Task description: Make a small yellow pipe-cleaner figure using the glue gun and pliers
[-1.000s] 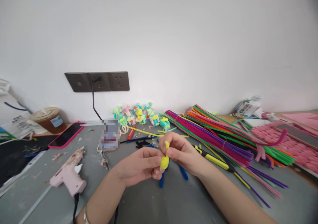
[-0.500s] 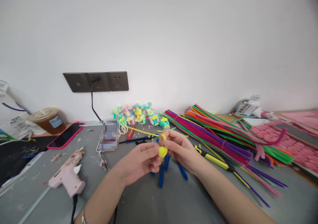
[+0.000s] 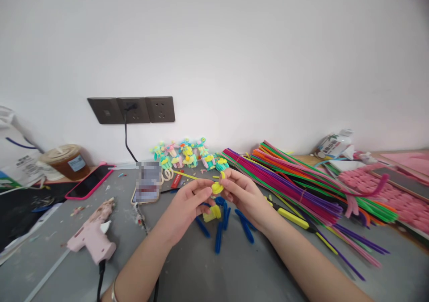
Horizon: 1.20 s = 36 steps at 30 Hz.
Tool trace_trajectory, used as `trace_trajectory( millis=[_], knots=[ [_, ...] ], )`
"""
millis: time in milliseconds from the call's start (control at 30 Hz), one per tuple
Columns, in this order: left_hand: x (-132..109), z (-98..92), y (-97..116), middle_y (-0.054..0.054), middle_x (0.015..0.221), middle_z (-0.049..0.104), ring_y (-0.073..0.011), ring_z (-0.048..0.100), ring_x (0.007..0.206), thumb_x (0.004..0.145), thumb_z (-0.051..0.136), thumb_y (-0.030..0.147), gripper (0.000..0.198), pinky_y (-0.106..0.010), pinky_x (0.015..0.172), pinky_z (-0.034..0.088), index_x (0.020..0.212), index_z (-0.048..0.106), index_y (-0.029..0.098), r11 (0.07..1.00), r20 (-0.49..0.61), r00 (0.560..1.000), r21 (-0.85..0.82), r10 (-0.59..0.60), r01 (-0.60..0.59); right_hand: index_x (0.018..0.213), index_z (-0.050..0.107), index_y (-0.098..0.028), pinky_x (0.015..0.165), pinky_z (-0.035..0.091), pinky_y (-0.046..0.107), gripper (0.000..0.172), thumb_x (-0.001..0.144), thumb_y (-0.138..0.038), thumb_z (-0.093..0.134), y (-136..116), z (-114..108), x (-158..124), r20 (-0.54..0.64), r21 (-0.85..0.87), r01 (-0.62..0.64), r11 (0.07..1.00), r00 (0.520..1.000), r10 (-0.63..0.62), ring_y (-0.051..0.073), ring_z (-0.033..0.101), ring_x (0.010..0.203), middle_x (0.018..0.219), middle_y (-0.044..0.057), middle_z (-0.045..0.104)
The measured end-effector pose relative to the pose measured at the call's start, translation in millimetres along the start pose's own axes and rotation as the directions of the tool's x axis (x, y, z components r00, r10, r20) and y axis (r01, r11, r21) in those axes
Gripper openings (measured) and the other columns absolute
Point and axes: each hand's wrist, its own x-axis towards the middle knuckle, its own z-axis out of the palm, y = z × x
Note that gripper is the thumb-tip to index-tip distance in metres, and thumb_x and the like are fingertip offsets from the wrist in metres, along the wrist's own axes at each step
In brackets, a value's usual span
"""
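A small coil of yellow pipe cleaner (image 3: 217, 188) is pinched between my two hands above the grey table. My left hand (image 3: 186, 208) has thumb and fingers closed on its left side. On the other side, the fingertips of my right hand (image 3: 244, 195) grip it where a yellow end sticks up. Just beneath, a bundled yellow fuzzy piece (image 3: 212, 213) shows below my left fingers. Folded blue pipe cleaners (image 3: 218, 238) lie spread under both hands, partly hidden by them.
Pipe cleaner bundles (image 3: 284, 181) and a yellow-black tool (image 3: 291, 217) lie to the right. Small fuzzy figures (image 3: 189, 154) line the wall. On the left are a pink glue gun (image 3: 92, 235) with a cord, phones (image 3: 90, 181) and a drink cup (image 3: 65, 161).
Both hands have risen slightly and turned the yellow coil, so its wound layers now show. The yellow bundled piece and more of the blue pieces have come into sight below.
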Motion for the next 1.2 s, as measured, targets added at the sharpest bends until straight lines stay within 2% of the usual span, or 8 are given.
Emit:
trace_trajectory(
  millis=[133,267,367,533,867,933,1067,1200],
  knots=[
    [1.5,0.5,-1.4,-0.004,0.091,0.069,-0.0143,0.060,0.080,0.068,0.084,0.030,0.037,-0.023,0.067,0.046,0.099,0.070,0.017,0.977,-0.004,0.989,0.152,0.150,-0.148,0.076,0.054,-0.020,0.052,0.026,0.024,0.034,0.079,-0.046,0.074,1.2,0.6,0.4,-0.011,0.011,0.000,1.000,1.000,0.000,0.009,0.036,0.052,0.058,-0.007,0.047],
    [2.5,0.0,-1.5,-0.004,0.087,0.070,-0.0157,0.062,0.080,0.068,0.083,0.031,0.031,-0.026,0.072,0.049,0.093,0.072,0.017,0.959,-0.050,0.978,0.214,0.203,-0.188,0.079,0.057,-0.020,0.052,0.029,0.024,0.032,0.078,-0.045,0.075,2.6,0.8,0.3,0.010,0.007,0.009,1.000,1.000,-0.010,0.009,0.038,0.052,0.060,-0.006,0.047],
    [2.9,-0.4,-1.7,-0.004,0.084,0.071,-0.0171,0.063,0.079,0.066,0.084,0.032,0.029,-0.028,0.075,0.050,0.089,0.073,0.017,0.951,-0.063,0.973,0.230,0.224,-0.205,0.081,0.058,-0.020,0.053,0.033,0.023,0.032,0.077,-0.045,0.076,3.4,0.5,0.4,0.015,0.012,-0.004,1.000,1.000,0.004,0.009,0.042,0.054,0.062,-0.005,0.051],
    [3.8,-2.0,-3.7,-0.004,0.077,0.070,-0.0170,0.062,0.074,0.066,0.084,0.033,0.030,-0.029,0.072,0.050,0.089,0.075,0.016,0.940,-0.055,0.966,0.247,0.254,-0.233,0.082,0.058,-0.020,0.054,0.037,0.023,0.032,0.077,-0.045,0.076,2.9,0.9,0.2,0.021,0.031,-0.026,0.999,0.999,0.025,0.009,0.047,0.055,0.063,-0.004,0.056],
    [2.5,-2.1,-1.4,-0.004,0.081,0.073,-0.0173,0.064,0.076,0.066,0.083,0.033,0.027,-0.027,0.071,0.050,0.087,0.075,0.017,0.948,-0.073,0.966,0.222,0.247,-0.226,0.077,0.058,-0.018,0.054,0.035,0.023,0.033,0.081,-0.048,0.071,-0.3,3.1,0.0,0.034,0.068,-0.020,0.997,0.999,0.017,0.009,0.044,0.055,0.062,-0.004,0.054],
    [3.1,-3.0,-0.9,-0.004,0.079,0.073,-0.0171,0.064,0.075,0.067,0.082,0.033,0.026,-0.026,0.069,0.050,0.087,0.075,0.017,0.935,-0.086,0.956,0.251,0.279,-0.250,0.077,0.058,-0.018,0.054,0.034,0.023,0.033,0.083,-0.049,0.069,-1.0,3.5,0.5,0.027,0.081,-0.007,0.997,1.000,0.005,0.010,0.044,0.056,0.062,-0.003,0.053],
    [3.7,-6.8,0.1,-0.004,0.079,0.071,-0.0154,0.062,0.072,0.071,0.078,0.032,0.022,-0.024,0.067,0.050,0.086,0.075,0.017,0.874,-0.107,0.917,0.361,0.385,-0.325,0.090,0.062,-0.018,0.052,0.033,0.023,0.034,0.082,-0.050,0.069,0.7,2.2,1.3,-0.021,0.097,0.017,0.995,1.000,-0.015,0.010,0.044,0.056,0.064,-0.004,0.053],
    [3.8,-10.6,0.3,-0.004,0.081,0.070,-0.0137,0.060,0.070,0.074,0.075,0.031,0.019,-0.022,0.063,0.049,0.087,0.074,0.017,0.826,-0.113,0.881,0.417,0.460,-0.378,0.093,0.061,-0.018,0.052,0.034,0.023,0.032,0.084,-0.049,0.065,6.3,-3.5,5.2,-0.087,0.022,0.064,0.998,0.994,-0.062,0.010,0.043,0.055,0.064,-0.004,0.053]
  ],
)
